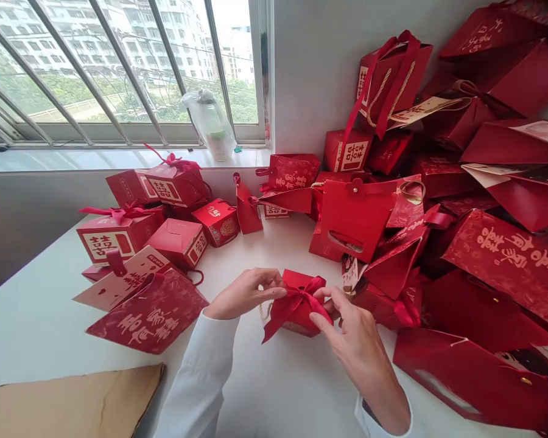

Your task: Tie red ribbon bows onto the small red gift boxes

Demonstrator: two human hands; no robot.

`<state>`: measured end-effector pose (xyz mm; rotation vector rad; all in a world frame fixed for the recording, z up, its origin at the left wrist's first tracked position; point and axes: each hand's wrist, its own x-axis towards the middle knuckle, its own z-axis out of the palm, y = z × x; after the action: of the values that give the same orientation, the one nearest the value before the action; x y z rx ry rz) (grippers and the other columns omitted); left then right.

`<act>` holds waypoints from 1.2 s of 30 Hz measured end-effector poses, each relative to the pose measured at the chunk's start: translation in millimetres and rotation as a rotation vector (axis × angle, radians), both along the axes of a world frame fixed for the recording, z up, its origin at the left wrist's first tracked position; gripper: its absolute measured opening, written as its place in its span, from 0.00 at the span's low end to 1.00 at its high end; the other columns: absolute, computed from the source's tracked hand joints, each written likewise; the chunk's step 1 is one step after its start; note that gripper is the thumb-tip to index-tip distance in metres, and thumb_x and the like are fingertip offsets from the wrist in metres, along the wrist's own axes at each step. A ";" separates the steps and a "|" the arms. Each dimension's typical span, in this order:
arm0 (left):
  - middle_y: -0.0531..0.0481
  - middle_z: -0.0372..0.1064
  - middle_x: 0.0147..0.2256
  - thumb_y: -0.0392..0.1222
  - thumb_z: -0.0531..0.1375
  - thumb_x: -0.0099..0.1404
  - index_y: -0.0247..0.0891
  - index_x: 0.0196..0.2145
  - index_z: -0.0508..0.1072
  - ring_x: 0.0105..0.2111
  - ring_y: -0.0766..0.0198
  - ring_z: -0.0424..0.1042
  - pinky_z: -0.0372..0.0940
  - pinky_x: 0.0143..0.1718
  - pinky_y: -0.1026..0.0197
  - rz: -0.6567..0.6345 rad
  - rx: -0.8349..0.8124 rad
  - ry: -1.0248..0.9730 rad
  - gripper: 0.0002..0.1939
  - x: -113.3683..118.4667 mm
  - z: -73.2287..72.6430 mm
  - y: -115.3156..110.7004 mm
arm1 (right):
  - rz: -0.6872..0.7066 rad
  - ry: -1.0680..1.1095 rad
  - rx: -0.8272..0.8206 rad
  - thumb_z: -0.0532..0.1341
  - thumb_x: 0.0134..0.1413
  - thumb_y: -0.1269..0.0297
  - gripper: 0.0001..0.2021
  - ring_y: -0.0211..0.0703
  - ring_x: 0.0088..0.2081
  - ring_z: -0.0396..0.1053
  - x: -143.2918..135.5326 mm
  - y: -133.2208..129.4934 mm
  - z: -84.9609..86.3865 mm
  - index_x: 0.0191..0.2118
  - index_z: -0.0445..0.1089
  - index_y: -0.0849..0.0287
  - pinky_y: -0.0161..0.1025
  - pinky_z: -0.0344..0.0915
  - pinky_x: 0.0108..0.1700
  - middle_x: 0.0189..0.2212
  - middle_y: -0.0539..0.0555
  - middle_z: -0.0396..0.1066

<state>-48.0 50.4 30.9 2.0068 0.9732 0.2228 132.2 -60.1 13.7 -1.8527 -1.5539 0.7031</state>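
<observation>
Apparel Condition: Pale, Plain, Creased

Left sleeve [196, 371]: long, white with a faint blue-grey cast, unpatterned. Creases noted along the forearm; a cuff [218, 334] closes the wrist end. Right sleeve [362, 421]: matching white, only its end in view, loose-fitting, interior shadowed. Left hand [249, 294] and right hand [354, 328]: bare, fingers uncovered.

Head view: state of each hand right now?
Left hand: closed, pinching the red ribbon bow.
Right hand: at the bow's right side; grip cannot be told.
</observation>
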 end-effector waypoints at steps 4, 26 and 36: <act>0.56 0.61 0.22 0.50 0.52 0.62 0.36 0.22 0.63 0.25 0.69 0.58 0.53 0.27 0.66 -0.005 0.004 0.030 0.18 0.8 0.4 4.5 | 0.009 0.016 0.039 0.53 0.55 0.67 0.07 0.37 0.24 0.64 -5.3 -3.7 -4.4 0.38 0.65 0.52 0.33 0.53 0.26 0.28 0.45 0.71; 0.58 0.56 0.20 0.52 0.56 0.60 0.38 0.22 0.59 0.22 0.70 0.53 0.48 0.24 0.66 -0.150 0.209 0.218 0.18 18.1 19.7 11.4 | 0.124 0.088 -0.040 0.53 0.54 0.70 0.05 0.36 0.23 0.63 -27.3 -26.5 -8.2 0.29 0.63 0.54 0.31 0.56 0.27 0.22 0.45 0.67; 0.56 0.63 0.24 0.35 0.60 0.53 0.38 0.25 0.64 0.24 0.69 0.60 0.52 0.26 0.67 -0.327 0.221 0.120 0.06 11.0 25.0 19.3 | 0.111 0.163 -0.051 0.54 0.54 0.68 0.03 0.38 0.22 0.64 -24.0 -28.2 -6.9 0.33 0.64 0.54 0.32 0.57 0.25 0.22 0.47 0.68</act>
<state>-37.0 69.7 56.0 2.3706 0.7007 0.0312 108.3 -88.3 6.9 -1.7091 -1.5533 0.9289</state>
